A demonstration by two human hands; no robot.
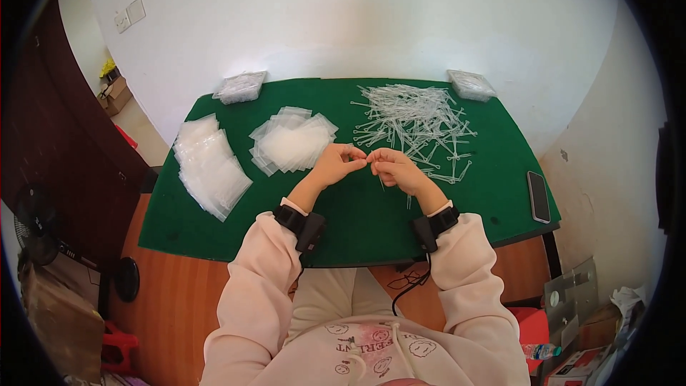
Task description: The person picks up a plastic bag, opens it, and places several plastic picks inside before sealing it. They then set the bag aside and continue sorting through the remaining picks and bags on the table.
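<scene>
My left hand (339,162) and my right hand (397,170) meet over the middle of the green-topped table, fingertips nearly touching. A thin clear stick (381,180) points down from the right hand's closed fingers. My left fingers are pinched together at its upper end; whether they grip the stick too is too small to tell. Beyond the right hand lies a loose pile of thin clear plastic sticks with ringed ends (411,111). Past the left hand is a fanned heap of small clear plastic bags (293,139).
More clear bags (209,164) overlap in a row at the left. Filled clear packs stand at the back left (241,87) and back right (471,86) corners. A phone (539,197) lies by the right edge. A white wall (343,21) rises behind the table (343,232).
</scene>
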